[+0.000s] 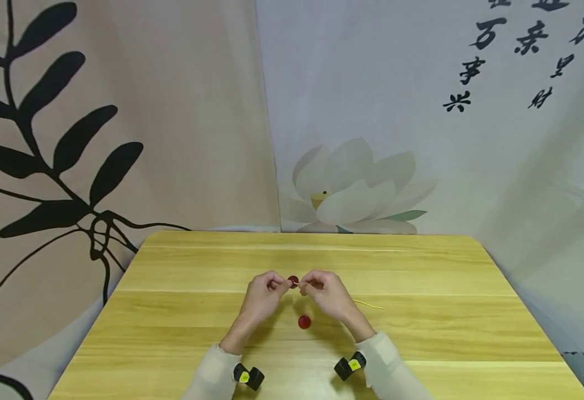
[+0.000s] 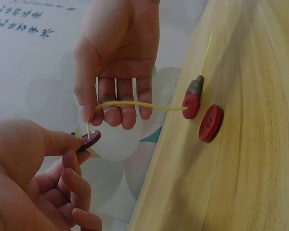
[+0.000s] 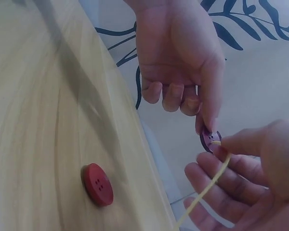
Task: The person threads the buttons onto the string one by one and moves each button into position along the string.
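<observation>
A dark purple-red button point(image 1: 293, 281) point(image 2: 91, 140) point(image 3: 210, 139) is pinched by its edge between the thumb and finger of the left hand point(image 1: 263, 297) point(image 2: 43, 178) point(image 3: 183, 62). The right hand point(image 1: 329, 294) point(image 2: 118, 62) point(image 3: 250, 173) pinches a yellow cord point(image 2: 135, 103) point(image 3: 207, 188) right at this button's holes. From the right fingers the cord runs to a red button point(image 2: 190, 107) threaded on it, beside a brownish twisted piece point(image 2: 195, 85) at the table.
A loose red button point(image 1: 304, 322) point(image 2: 211, 123) point(image 3: 98, 185) lies on the wooden table point(image 1: 172, 333) between the forearms. The cord's end point(image 1: 369, 304) lies right of the right hand. Printed cloth point(image 1: 197, 111) hangs behind the table.
</observation>
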### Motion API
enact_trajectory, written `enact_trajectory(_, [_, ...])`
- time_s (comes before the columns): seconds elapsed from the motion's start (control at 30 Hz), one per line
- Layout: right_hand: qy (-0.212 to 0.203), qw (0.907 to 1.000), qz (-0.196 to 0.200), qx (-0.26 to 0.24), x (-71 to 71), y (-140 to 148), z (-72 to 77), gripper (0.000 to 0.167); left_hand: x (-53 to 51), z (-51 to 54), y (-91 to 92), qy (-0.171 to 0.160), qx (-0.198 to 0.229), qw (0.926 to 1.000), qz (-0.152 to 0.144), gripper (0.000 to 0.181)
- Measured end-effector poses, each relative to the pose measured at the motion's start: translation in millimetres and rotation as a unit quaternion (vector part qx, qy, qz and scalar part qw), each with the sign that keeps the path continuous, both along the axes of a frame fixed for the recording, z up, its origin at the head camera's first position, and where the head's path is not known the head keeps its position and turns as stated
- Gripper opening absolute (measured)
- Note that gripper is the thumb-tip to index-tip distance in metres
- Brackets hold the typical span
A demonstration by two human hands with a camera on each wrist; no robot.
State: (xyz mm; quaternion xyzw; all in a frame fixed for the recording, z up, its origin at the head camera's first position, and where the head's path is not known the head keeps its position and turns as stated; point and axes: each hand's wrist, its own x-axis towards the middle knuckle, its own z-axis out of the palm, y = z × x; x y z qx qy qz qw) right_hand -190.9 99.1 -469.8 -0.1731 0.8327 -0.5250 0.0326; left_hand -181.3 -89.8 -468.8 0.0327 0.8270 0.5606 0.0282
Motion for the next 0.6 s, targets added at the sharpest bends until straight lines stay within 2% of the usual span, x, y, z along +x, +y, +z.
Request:
enact_trajectory(0.4, [0.023, 0.9995, -0.02, -0.003, 2.3, -2.9, 1.4, 0.004, 0.9, 1.6, 2.2, -0.001, 0.002, 1.0, -0.005, 0.015])
enact_trajectory(0.6, [0.037, 0.9988, -0.031, 0.005, 3.1, -3.1, 1.9, 0.008, 1.5, 2.5, 3.4, -0.002, 0.006, 0.9999, -0.009, 0.016])
